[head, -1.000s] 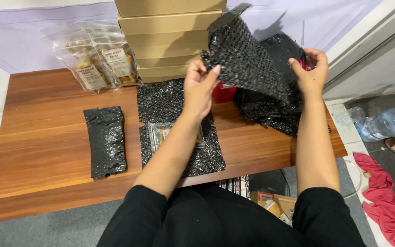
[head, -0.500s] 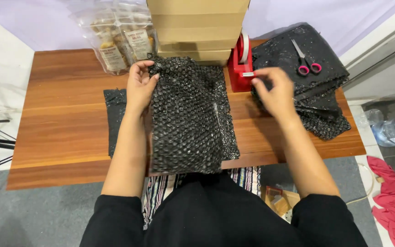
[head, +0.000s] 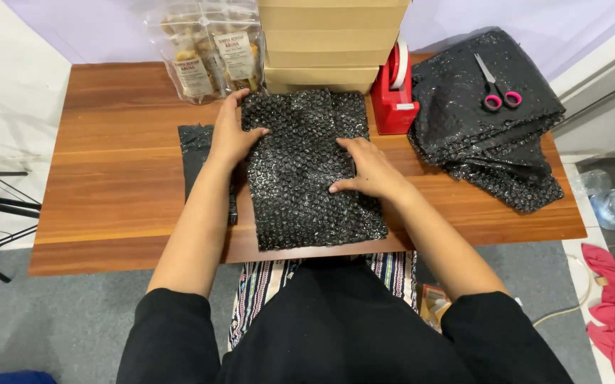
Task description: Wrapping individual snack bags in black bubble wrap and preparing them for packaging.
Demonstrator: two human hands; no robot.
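Wrap (head: 307,171) lies flat mid-desk (head: 115,199), long axis near-to-far. I see my left grip (head: 230,135) spread at its far-left corner, my right grip (head: 364,167) spread flat on its right edge, nearer me.

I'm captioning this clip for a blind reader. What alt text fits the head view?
Two bare hands, left hand and right hand, press flat on a sheet of black bubble wrap on a wooden table. Behind it stand stacked cardboard boxes, clear snack bags and a red tape dispenser; pink-handled scissors lie on a bubble wrap pile at right.
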